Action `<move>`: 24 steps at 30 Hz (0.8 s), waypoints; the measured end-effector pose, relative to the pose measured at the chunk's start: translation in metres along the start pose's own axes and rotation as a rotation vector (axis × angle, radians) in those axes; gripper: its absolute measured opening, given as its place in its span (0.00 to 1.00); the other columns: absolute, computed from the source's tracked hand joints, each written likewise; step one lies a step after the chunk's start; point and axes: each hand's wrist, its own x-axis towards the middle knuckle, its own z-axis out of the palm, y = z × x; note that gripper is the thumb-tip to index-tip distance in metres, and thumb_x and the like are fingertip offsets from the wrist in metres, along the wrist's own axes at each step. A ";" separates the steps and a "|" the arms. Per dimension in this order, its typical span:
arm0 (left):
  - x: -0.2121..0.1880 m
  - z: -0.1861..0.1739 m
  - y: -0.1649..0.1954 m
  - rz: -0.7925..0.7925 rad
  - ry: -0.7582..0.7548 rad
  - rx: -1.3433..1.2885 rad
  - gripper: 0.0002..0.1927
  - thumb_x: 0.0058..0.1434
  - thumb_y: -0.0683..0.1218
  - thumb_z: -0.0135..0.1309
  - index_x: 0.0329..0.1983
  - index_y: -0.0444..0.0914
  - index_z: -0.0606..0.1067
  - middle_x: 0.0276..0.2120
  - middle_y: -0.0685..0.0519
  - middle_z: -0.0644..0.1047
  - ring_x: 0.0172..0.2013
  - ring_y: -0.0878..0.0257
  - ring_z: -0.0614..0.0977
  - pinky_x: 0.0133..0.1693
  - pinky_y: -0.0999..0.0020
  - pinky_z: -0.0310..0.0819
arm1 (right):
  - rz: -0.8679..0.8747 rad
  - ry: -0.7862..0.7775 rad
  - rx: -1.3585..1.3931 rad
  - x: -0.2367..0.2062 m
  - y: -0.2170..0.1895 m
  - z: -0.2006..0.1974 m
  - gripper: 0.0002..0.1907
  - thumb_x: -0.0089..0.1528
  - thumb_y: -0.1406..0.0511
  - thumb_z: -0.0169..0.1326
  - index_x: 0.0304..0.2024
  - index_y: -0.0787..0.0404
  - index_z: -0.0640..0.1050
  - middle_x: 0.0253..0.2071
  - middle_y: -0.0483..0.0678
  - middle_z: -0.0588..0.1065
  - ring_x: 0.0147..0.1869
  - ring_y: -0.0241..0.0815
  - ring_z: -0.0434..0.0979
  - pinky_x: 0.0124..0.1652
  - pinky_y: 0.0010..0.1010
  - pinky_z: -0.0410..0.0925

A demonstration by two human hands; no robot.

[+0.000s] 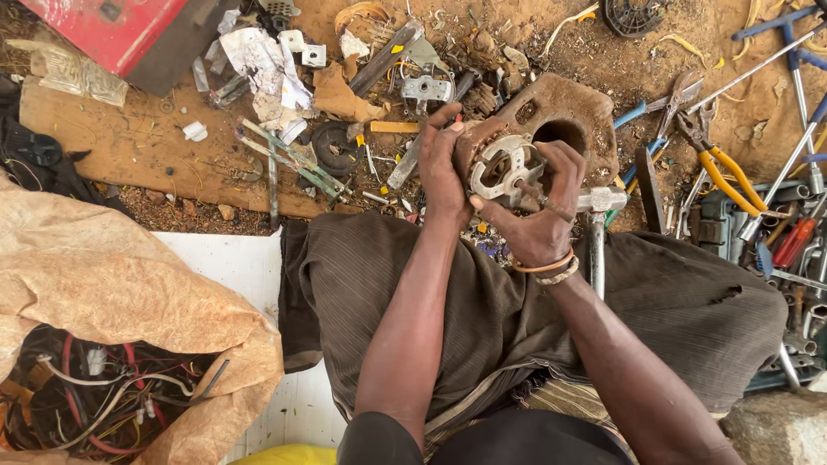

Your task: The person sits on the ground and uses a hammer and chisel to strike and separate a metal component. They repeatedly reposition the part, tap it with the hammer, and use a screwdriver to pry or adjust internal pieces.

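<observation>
Person seated on the ground, lap at frame centre. Motor housing (504, 168) held above the knees, between both hands: left hand (444, 172) on its left side, right hand (538, 220) on its lower right. Rusted block (564, 120) directly behind the housing, touching it. Hammer (596, 232) just right of the right hand, handle lying over the thigh. Pliers (724, 168) further right, beside a tray of tools (792, 258) at the right edge. Wooden board (129, 146) to the left on the ground, scrap parts (284, 146) on it. Sack (112, 284) at lower left, wires (95, 396) in it.
</observation>
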 end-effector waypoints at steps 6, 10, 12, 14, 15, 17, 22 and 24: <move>-0.003 0.006 -0.001 0.064 -0.060 0.030 0.16 0.69 0.42 0.51 0.58 0.34 0.73 0.50 0.50 0.73 0.49 0.63 0.76 0.53 0.68 0.73 | 0.262 -0.052 0.393 -0.002 0.003 0.004 0.60 0.50 0.53 0.75 0.74 0.66 0.57 0.72 0.57 0.60 0.76 0.51 0.64 0.68 0.41 0.68; -0.008 0.007 0.003 0.042 -0.111 -0.158 0.21 0.66 0.42 0.57 0.62 0.37 0.71 0.49 0.52 0.72 0.49 0.64 0.75 0.53 0.68 0.73 | 0.559 -0.052 0.726 -0.005 0.005 0.014 0.49 0.52 0.56 0.75 0.68 0.64 0.65 0.61 0.53 0.73 0.66 0.49 0.75 0.64 0.42 0.72; -0.009 0.008 0.007 0.073 -0.132 -0.158 0.24 0.65 0.41 0.60 0.63 0.37 0.70 0.49 0.53 0.72 0.48 0.64 0.75 0.53 0.67 0.74 | 0.641 -0.035 0.981 -0.002 0.009 0.015 0.48 0.51 0.59 0.75 0.67 0.64 0.65 0.57 0.51 0.75 0.61 0.48 0.76 0.61 0.43 0.72; -0.010 0.010 0.010 0.102 -0.154 -0.104 0.26 0.64 0.40 0.62 0.64 0.37 0.70 0.49 0.53 0.72 0.48 0.64 0.76 0.53 0.68 0.75 | 0.738 -0.062 1.186 0.001 0.012 0.013 0.43 0.56 0.60 0.73 0.67 0.65 0.65 0.58 0.51 0.73 0.62 0.47 0.74 0.61 0.42 0.71; -0.011 0.012 0.012 0.120 -0.168 -0.050 0.27 0.63 0.40 0.63 0.65 0.38 0.70 0.49 0.53 0.72 0.49 0.64 0.76 0.53 0.68 0.74 | 0.784 -0.074 1.289 0.003 0.012 0.011 0.41 0.59 0.60 0.72 0.67 0.66 0.65 0.58 0.51 0.72 0.62 0.47 0.73 0.62 0.42 0.71; -0.013 0.015 0.016 0.146 -0.208 0.058 0.30 0.63 0.42 0.65 0.67 0.38 0.69 0.50 0.53 0.73 0.50 0.64 0.76 0.54 0.68 0.75 | 0.900 -0.093 1.400 0.006 0.011 0.006 0.42 0.57 0.57 0.71 0.67 0.62 0.65 0.59 0.49 0.72 0.64 0.46 0.74 0.62 0.41 0.72; -0.015 0.018 0.030 0.032 -0.384 0.208 0.45 0.55 0.57 0.72 0.72 0.41 0.64 0.57 0.49 0.73 0.58 0.56 0.78 0.60 0.59 0.80 | 0.893 -0.114 1.562 0.008 0.006 -0.004 0.46 0.55 0.52 0.71 0.71 0.54 0.65 0.64 0.46 0.71 0.66 0.44 0.71 0.64 0.38 0.68; -0.014 0.018 0.034 0.046 -0.546 0.345 0.54 0.51 0.62 0.72 0.76 0.44 0.57 0.64 0.49 0.68 0.65 0.55 0.72 0.65 0.58 0.75 | 0.808 -0.123 1.586 0.004 0.011 -0.007 0.47 0.54 0.51 0.72 0.72 0.47 0.64 0.65 0.45 0.71 0.66 0.42 0.71 0.64 0.36 0.66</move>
